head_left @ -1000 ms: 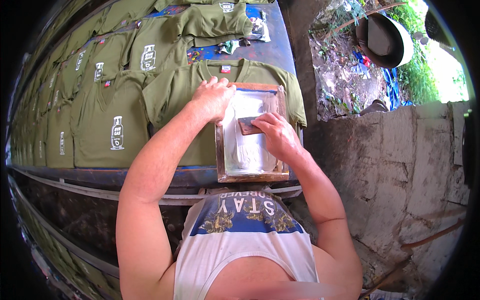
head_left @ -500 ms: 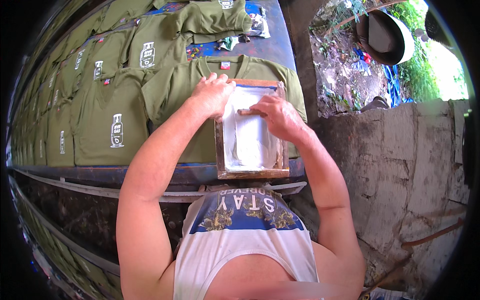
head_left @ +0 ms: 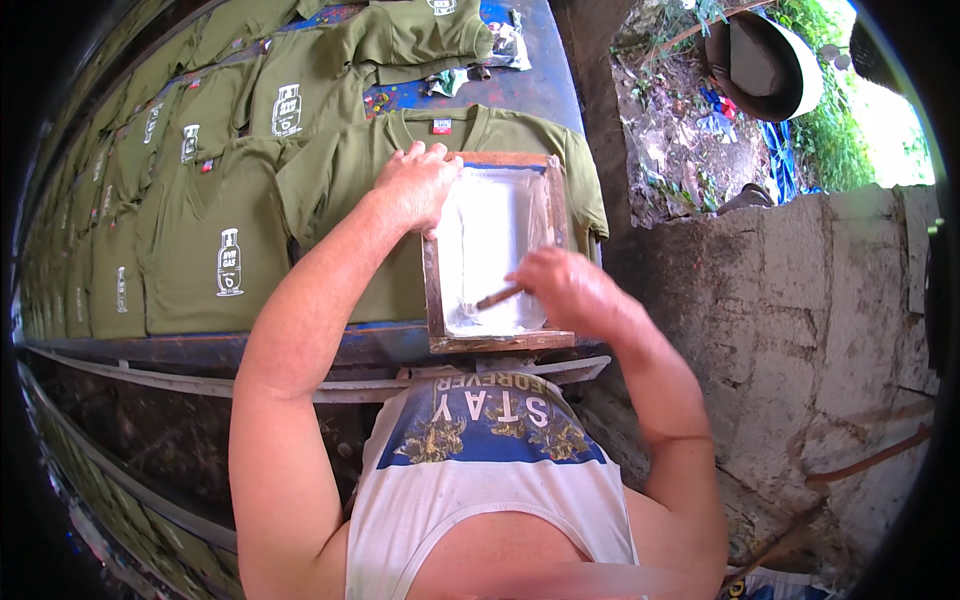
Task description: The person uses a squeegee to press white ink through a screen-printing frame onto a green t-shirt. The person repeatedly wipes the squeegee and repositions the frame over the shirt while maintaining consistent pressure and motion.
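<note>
A wooden screen printing frame [head_left: 500,343], its mesh coated with white ink [head_left: 492,230], lies on an olive-green T-shirt [head_left: 365,285]. My left hand [head_left: 413,187] is closed over the frame's far left corner. In my right hand [head_left: 575,285] is a squeegee with a brown wooden edge [head_left: 498,298], held at a slant over the near part of the mesh. My fingers cover part of the squeegee. The shirt's collar and label show beyond the frame.
More olive T-shirts [head_left: 215,225] with white printed motifs lie in rows along the blue table [head_left: 535,60] to the left and far side. A rough concrete wall [head_left: 740,300] stands at the right, with a dark round container [head_left: 765,70] outside beyond it.
My right hand has drawn the squeegee from the far part of the mesh toward me, and the squeegee now slants. My left hand keeps its hold on the frame.
</note>
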`<action>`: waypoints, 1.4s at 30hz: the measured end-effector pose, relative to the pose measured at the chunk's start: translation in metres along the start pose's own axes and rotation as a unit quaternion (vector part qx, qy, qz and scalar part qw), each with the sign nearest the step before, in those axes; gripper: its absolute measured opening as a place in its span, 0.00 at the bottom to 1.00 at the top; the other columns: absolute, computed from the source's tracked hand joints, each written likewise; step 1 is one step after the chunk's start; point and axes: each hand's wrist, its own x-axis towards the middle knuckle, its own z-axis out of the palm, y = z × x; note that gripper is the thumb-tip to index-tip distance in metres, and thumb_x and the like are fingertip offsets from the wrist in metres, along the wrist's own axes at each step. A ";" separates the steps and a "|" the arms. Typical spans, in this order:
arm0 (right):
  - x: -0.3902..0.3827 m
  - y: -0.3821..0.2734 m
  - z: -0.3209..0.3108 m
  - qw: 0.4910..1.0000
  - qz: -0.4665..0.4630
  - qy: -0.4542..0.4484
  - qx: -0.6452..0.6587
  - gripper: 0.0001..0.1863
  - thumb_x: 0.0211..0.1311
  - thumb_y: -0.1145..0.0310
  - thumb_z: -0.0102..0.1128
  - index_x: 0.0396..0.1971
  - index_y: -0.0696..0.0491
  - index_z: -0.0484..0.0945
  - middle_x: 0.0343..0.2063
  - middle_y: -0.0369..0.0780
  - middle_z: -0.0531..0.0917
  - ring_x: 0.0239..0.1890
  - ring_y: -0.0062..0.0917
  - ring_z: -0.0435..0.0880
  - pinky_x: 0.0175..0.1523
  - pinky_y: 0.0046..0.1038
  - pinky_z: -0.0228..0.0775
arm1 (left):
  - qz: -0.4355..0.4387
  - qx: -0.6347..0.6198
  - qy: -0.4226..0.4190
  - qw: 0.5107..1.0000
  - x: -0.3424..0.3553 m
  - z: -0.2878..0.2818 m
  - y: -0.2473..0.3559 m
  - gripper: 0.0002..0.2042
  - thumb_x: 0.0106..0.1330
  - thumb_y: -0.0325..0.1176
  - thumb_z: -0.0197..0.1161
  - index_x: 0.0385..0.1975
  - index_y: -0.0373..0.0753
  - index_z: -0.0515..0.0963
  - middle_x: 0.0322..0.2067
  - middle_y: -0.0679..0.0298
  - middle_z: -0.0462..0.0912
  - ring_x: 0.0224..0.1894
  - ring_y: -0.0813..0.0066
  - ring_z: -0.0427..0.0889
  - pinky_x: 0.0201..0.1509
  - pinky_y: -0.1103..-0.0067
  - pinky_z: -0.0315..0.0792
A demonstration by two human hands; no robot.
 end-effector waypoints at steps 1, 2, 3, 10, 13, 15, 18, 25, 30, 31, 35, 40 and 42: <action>0.013 0.012 -0.007 1.000 0.013 0.004 0.005 0.19 0.62 0.81 0.65 0.52 0.55 0.93 0.47 0.47 0.92 0.55 0.46 0.91 0.65 0.47 0.85 | -0.001 -0.001 0.002 1.000 0.000 -0.001 0.000 0.64 0.41 0.39 0.98 0.86 0.44 0.69 0.83 0.55 0.70 0.83 0.48 0.70 0.87 0.55 0.68; 0.028 0.023 -0.014 1.000 0.012 0.018 0.012 0.19 0.63 0.81 0.64 0.51 0.55 0.93 0.47 0.48 0.92 0.56 0.47 0.91 0.65 0.48 0.84 | 0.000 -0.003 0.003 1.000 -0.001 -0.002 0.000 0.64 0.41 0.38 0.98 0.86 0.44 0.69 0.82 0.55 0.70 0.83 0.48 0.70 0.87 0.55 0.68; 0.046 0.033 -0.019 0.999 0.016 0.044 -0.015 0.18 0.63 0.81 0.63 0.50 0.56 0.93 0.47 0.48 0.92 0.56 0.47 0.91 0.65 0.48 0.84 | 0.001 -0.007 0.004 1.000 -0.002 -0.002 0.000 0.64 0.41 0.38 0.98 0.86 0.44 0.69 0.82 0.55 0.70 0.83 0.48 0.70 0.87 0.55 0.68; 0.088 0.051 -0.022 0.987 0.027 0.157 -0.021 0.17 0.68 0.82 0.66 0.52 0.55 0.94 0.46 0.47 0.93 0.56 0.47 0.91 0.65 0.48 0.83 | -0.010 -0.019 -0.003 1.000 -0.002 -0.001 0.001 0.64 0.41 0.37 0.97 0.86 0.46 0.69 0.85 0.54 0.68 0.85 0.47 0.67 0.89 0.54 0.66; 0.055 0.037 -0.004 0.988 -0.023 0.146 -0.037 0.16 0.69 0.81 0.66 0.51 0.54 0.95 0.43 0.44 0.93 0.53 0.45 0.92 0.63 0.46 0.85 | -0.005 -0.022 -0.015 1.000 0.000 0.000 0.000 0.63 0.42 0.38 0.98 0.86 0.46 0.69 0.86 0.54 0.66 0.87 0.46 0.65 0.90 0.53 0.64; 0.027 0.019 0.011 0.990 -0.037 0.133 -0.035 0.16 0.68 0.82 0.66 0.50 0.54 0.95 0.43 0.43 0.93 0.51 0.42 0.93 0.61 0.44 0.85 | -0.006 -0.023 -0.011 1.000 0.000 0.000 0.000 0.64 0.42 0.39 0.98 0.86 0.46 0.69 0.86 0.54 0.66 0.86 0.46 0.65 0.90 0.53 0.64; -0.014 -0.014 0.029 0.993 -0.037 0.109 -0.018 0.19 0.60 0.80 0.69 0.51 0.54 0.94 0.46 0.41 0.93 0.51 0.40 0.92 0.62 0.43 0.84 | -0.006 -0.023 -0.009 1.000 -0.002 -0.001 0.000 0.64 0.43 0.40 0.98 0.87 0.46 0.68 0.86 0.54 0.66 0.86 0.46 0.66 0.90 0.53 0.64; -0.014 -0.013 0.008 0.999 -0.014 0.035 0.002 0.17 0.63 0.81 0.68 0.51 0.55 0.93 0.45 0.44 0.92 0.51 0.43 0.91 0.63 0.44 0.85 | -0.004 -0.012 -0.014 1.000 -0.002 -0.004 0.000 0.65 0.43 0.40 0.98 0.87 0.45 0.67 0.85 0.54 0.67 0.86 0.46 0.66 0.90 0.53 0.64; 0.066 0.037 -0.021 0.993 0.003 0.110 -0.045 0.14 0.68 0.82 0.67 0.49 0.55 0.93 0.43 0.47 0.92 0.53 0.47 0.91 0.61 0.47 0.84 | -0.003 -0.013 -0.005 1.000 -0.004 -0.005 0.001 0.63 0.43 0.38 0.97 0.86 0.45 0.68 0.84 0.55 0.67 0.85 0.47 0.66 0.89 0.54 0.65; 0.078 0.042 -0.022 0.986 0.015 0.161 -0.035 0.15 0.68 0.82 0.66 0.49 0.55 0.93 0.43 0.47 0.92 0.53 0.47 0.91 0.62 0.47 0.84 | -0.005 -0.012 -0.007 1.000 -0.005 -0.005 0.001 0.63 0.43 0.38 0.97 0.86 0.45 0.68 0.84 0.55 0.67 0.85 0.47 0.67 0.89 0.54 0.66; 0.079 0.043 -0.015 0.983 0.004 0.180 -0.028 0.16 0.67 0.82 0.66 0.50 0.54 0.94 0.42 0.45 0.92 0.51 0.46 0.91 0.60 0.46 0.85 | -0.005 -0.018 -0.007 1.000 -0.005 -0.006 0.001 0.63 0.43 0.36 0.96 0.86 0.45 0.68 0.84 0.55 0.68 0.85 0.47 0.67 0.89 0.53 0.66; 0.011 0.001 0.018 0.990 -0.032 0.135 -0.024 0.17 0.63 0.81 0.70 0.49 0.52 0.96 0.43 0.42 0.93 0.49 0.40 0.92 0.58 0.43 0.86 | -0.001 -0.015 -0.004 1.000 -0.002 -0.002 0.000 0.63 0.42 0.37 0.97 0.86 0.44 0.69 0.82 0.55 0.70 0.84 0.48 0.69 0.88 0.54 0.67; -0.015 -0.023 0.028 0.991 -0.024 0.128 -0.012 0.18 0.59 0.81 0.70 0.49 0.53 0.95 0.45 0.41 0.93 0.49 0.40 0.92 0.58 0.42 0.86 | 0.003 -0.011 0.001 1.000 0.000 0.000 -0.001 0.63 0.41 0.38 0.98 0.85 0.44 0.69 0.82 0.55 0.70 0.83 0.48 0.69 0.88 0.54 0.68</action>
